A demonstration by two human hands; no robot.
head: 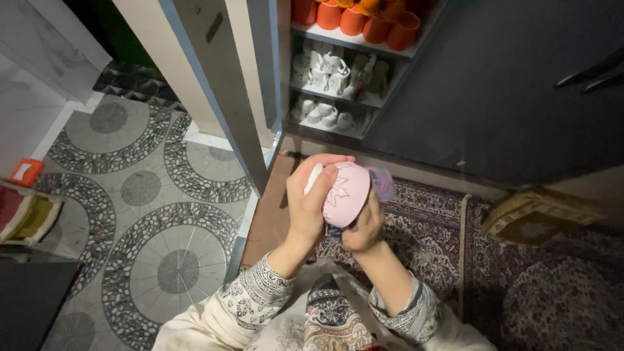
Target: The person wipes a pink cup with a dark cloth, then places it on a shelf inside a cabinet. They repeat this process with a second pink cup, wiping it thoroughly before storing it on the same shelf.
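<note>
Two hands, left and right, grip one pink bowl.

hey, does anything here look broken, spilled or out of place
Nothing stands out. The left hand and right hand hold a pink bowl that looks whole, and the cups sit in order on the open cupboard's shelves.

Orange-white package, far-left floor
</note>
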